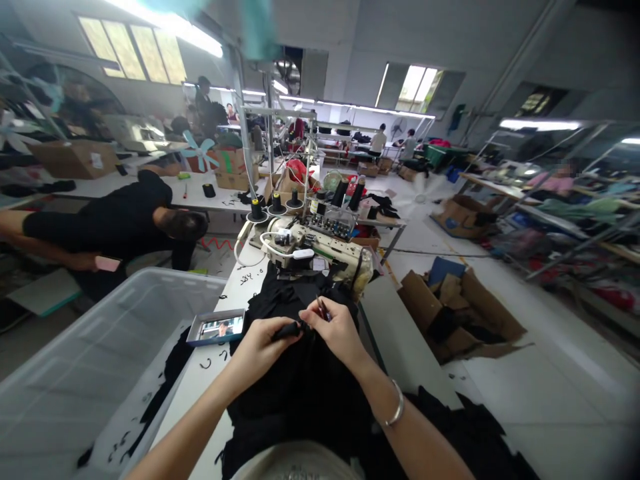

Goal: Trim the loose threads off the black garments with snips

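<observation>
Both our hands pinch the black fabric garment (300, 373) before the cream sewing machine (320, 250): left hand (260, 347) nips a fold, right hand (337, 330) grips small snips (trimming seemingly unfinished).

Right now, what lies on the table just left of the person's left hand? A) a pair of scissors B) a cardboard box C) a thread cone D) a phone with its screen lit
D: a phone with a lit screen lies flat on the white table, just left of the left hand, which pinches black fabric.
</observation>
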`<act>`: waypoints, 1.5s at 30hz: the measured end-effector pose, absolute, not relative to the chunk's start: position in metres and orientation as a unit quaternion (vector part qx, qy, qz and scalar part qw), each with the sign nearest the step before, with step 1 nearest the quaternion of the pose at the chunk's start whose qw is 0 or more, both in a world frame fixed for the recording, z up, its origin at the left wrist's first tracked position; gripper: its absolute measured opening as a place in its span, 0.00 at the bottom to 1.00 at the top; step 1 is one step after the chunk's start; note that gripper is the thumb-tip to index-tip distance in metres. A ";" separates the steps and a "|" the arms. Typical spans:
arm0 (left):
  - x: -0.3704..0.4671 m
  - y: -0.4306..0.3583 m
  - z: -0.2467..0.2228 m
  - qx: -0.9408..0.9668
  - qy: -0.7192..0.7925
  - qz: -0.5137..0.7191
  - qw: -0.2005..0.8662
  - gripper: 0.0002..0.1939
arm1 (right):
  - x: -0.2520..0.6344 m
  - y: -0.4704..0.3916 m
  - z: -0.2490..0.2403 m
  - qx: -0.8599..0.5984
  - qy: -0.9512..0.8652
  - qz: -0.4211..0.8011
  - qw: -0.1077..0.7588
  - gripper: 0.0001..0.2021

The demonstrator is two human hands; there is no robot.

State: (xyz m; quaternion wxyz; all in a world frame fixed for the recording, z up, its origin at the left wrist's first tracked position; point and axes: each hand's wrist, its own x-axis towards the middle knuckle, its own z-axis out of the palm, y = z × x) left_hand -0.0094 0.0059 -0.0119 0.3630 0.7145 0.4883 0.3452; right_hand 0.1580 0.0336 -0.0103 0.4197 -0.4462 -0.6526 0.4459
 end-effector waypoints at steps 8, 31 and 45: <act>-0.014 0.009 -0.029 0.688 0.468 0.389 0.395 0.13 | 0.152 0.035 -0.010 -0.427 -0.652 0.472 0.412 0.13; -0.021 0.009 -0.025 0.617 0.509 0.421 0.428 0.08 | 0.166 0.011 -0.029 -0.408 -0.732 0.373 0.398 0.14; -0.014 0.007 -0.022 0.653 0.469 0.395 0.444 0.09 | 0.156 0.007 -0.029 -0.409 -0.707 0.342 0.465 0.09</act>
